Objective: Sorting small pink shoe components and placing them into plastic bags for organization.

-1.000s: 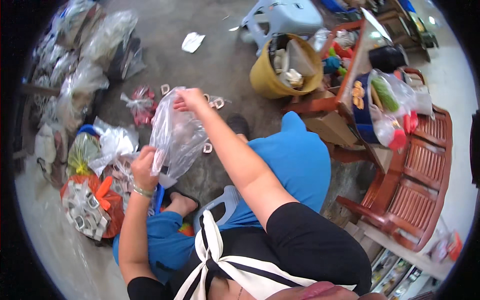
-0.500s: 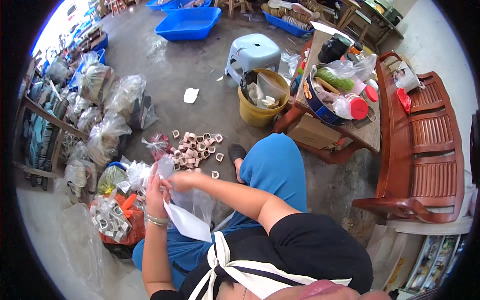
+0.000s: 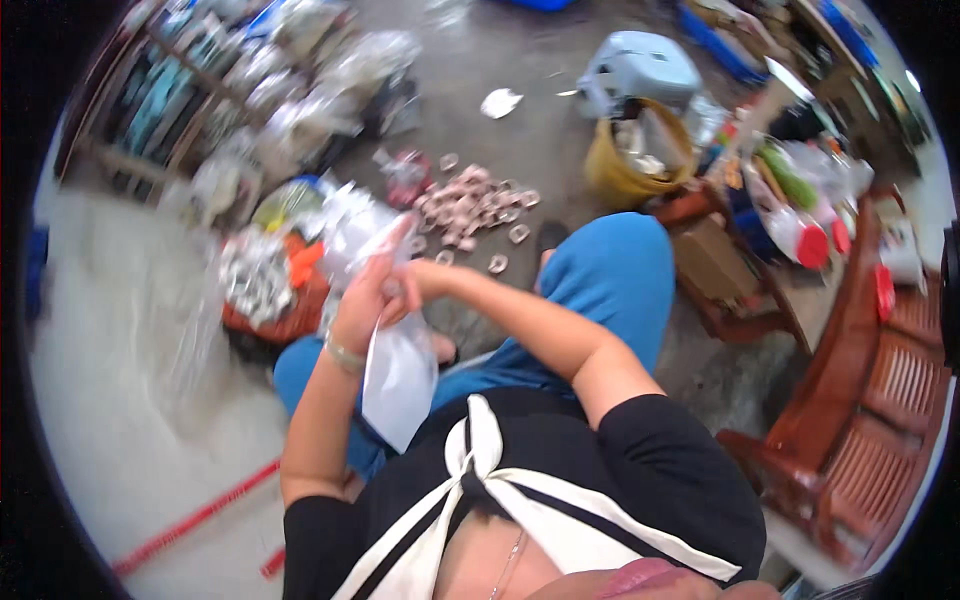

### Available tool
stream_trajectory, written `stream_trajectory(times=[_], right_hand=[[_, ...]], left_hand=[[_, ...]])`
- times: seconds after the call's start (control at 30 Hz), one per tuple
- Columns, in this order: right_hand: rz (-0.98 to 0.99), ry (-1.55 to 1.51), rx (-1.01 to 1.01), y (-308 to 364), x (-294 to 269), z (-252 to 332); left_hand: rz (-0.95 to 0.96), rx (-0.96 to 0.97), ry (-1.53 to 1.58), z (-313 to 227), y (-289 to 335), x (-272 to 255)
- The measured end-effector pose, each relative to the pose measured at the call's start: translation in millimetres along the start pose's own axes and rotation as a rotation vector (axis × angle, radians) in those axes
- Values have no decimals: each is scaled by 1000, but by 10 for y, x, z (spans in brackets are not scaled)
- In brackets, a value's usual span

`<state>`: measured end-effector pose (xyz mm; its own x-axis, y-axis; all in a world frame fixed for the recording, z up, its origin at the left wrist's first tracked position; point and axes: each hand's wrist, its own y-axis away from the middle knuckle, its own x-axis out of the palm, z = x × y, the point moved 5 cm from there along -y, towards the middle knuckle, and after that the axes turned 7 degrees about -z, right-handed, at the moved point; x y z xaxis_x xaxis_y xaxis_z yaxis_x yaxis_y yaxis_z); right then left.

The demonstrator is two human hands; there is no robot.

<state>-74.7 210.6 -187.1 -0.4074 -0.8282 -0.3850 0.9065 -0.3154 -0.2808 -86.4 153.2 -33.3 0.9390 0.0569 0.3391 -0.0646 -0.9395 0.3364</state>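
A translucent white plastic bag (image 3: 400, 385) is gathered in my left hand (image 3: 365, 305), whose fingers are closed around it. A flat white part of the bag hangs below that hand toward my lap, and cloudy plastic (image 3: 352, 235) shows beyond it. My right hand (image 3: 428, 282) is closed right against the left one at the gathered plastic; its fingertips are blurred and partly hidden, so what they pinch does not show. Just past my hands, a heap of small pinkish ring-shaped pieces (image 3: 470, 205) lies on the floor.
At left, a red bag (image 3: 275, 318) holds grey-white pieces (image 3: 255, 275), with filled clear bags (image 3: 330, 110) beyond. A yellow bucket (image 3: 610, 165) and pale blue stool (image 3: 645, 70) stand at far right, near a cluttered table and a wooden bench (image 3: 850, 440).
The view has swung left and down, so the scene shifts right and up in the picture. My hands stay together on the bag, its white part hanging more steeply.
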Motion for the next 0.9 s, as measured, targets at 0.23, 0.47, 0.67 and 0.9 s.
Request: stream_trajectory(times=[0.23, 0.47, 0.67, 0.9], right_hand=[[-62, 569, 446, 691, -801, -367], [-293, -768, 362, 419, -1075, 1248], [-185, -1462, 391, 276, -328, 1273], [-4, -189, 119, 79, 321, 1098]], left_hand=[[-291, 18, -89, -68, 397, 16], [-359, -68, 44, -26, 324, 209], [-304, -141, -26, -182, 524, 129], [-407, -19, -82, -636, 965, -32]])
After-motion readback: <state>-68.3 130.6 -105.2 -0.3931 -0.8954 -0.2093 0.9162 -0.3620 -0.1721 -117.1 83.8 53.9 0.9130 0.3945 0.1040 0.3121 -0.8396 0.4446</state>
